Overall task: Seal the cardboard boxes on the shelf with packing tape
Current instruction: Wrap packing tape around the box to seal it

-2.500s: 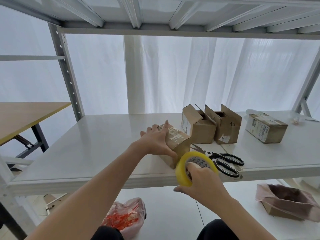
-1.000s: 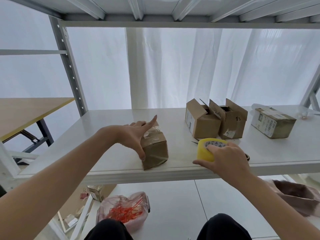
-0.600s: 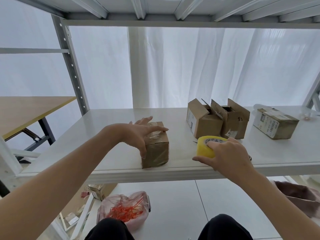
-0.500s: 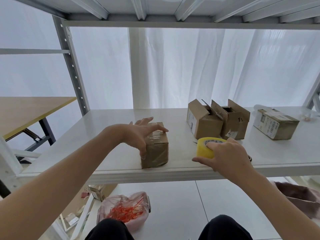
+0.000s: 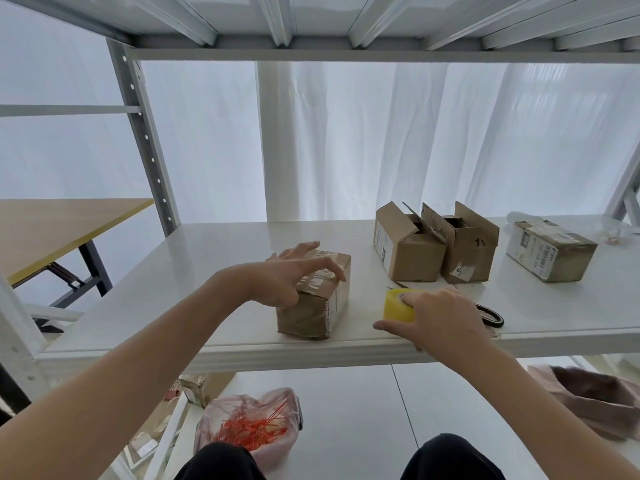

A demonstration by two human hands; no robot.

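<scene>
Left grip first: the left hand (image 5: 282, 282) lies spread and loose over the taped box (image 5: 313, 299), fingers (image 5: 325, 268) flat along the glossy strip on top, thumb down the near face, pressing, not clutching. A moment ago that hand stood edge-on against the box's side; now it has come over the top, and the box has been squared to the shelf (image 5: 173, 271) edge. That reads as the tape being smoothed down, so this box looks all but finished.

Moving right, the right hand (image 5: 440, 320) is closed around the yellow tape roll (image 5: 398, 306), which has dropped from mid-air to rest on the shelf near its front lip, just beside the taped box. Black scissors (image 5: 490, 315) poke out behind the wrist, mostly hidden.

Further right and back, two open boxes (image 5: 433, 247) stand touching, flaps up, plainly unsealed. Beyond them, well apart, sits a labelled box (image 5: 550, 251) with its top shut; whether it carries fresh tape I cannot tell.

My call: one box nearly done, the roll kept in hand for the open pair next.
</scene>
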